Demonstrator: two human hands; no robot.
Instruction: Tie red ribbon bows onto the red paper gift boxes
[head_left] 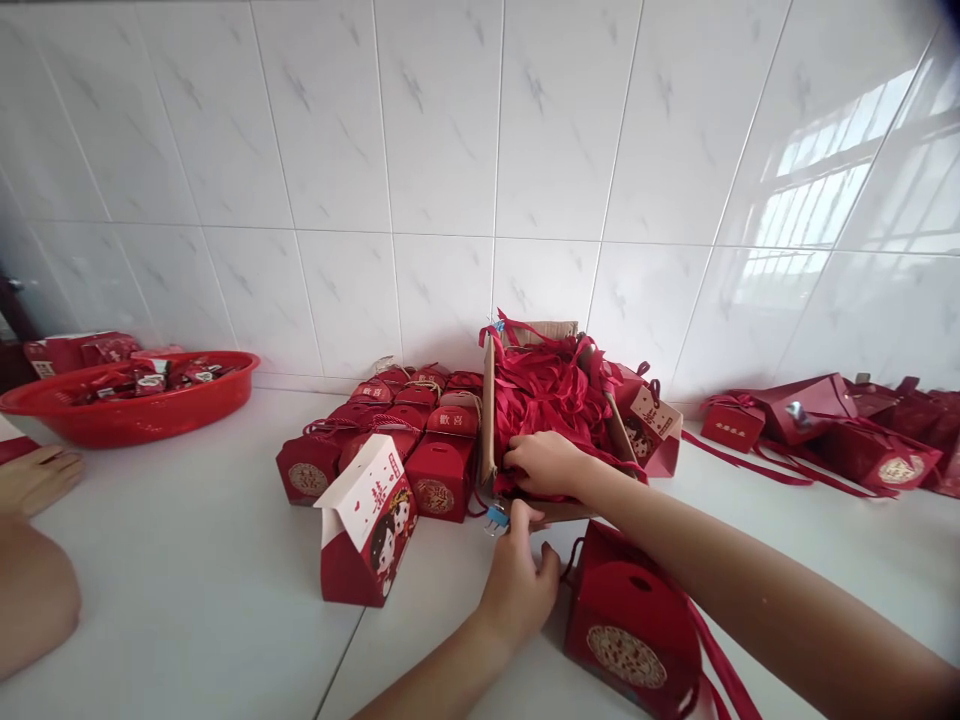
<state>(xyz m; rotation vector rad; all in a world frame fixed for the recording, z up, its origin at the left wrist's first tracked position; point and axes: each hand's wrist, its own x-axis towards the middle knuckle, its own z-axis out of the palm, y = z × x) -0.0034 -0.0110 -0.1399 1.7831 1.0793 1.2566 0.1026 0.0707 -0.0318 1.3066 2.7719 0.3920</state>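
Observation:
My right hand (546, 463) reaches into a cardboard box (489, 420) stuffed with red ribbons (547, 385), its fingers curled among the strands. My left hand (517, 580) rests on the white surface just in front of that box, fingers pinched on a small blue object (495, 519) I cannot identify. A red gift box (630, 625) with a gold round emblem and trailing ribbon stands under my right forearm. An open red-and-white gift box (369, 525) with cartoon figures stands to the left.
Several closed red gift boxes (409, 430) are grouped against the tiled wall. A red basin (131, 405) of packets sits far left. More red boxes and ribbons (832, 430) lie at right. Another person's hand (37, 478) and limb show at the left edge.

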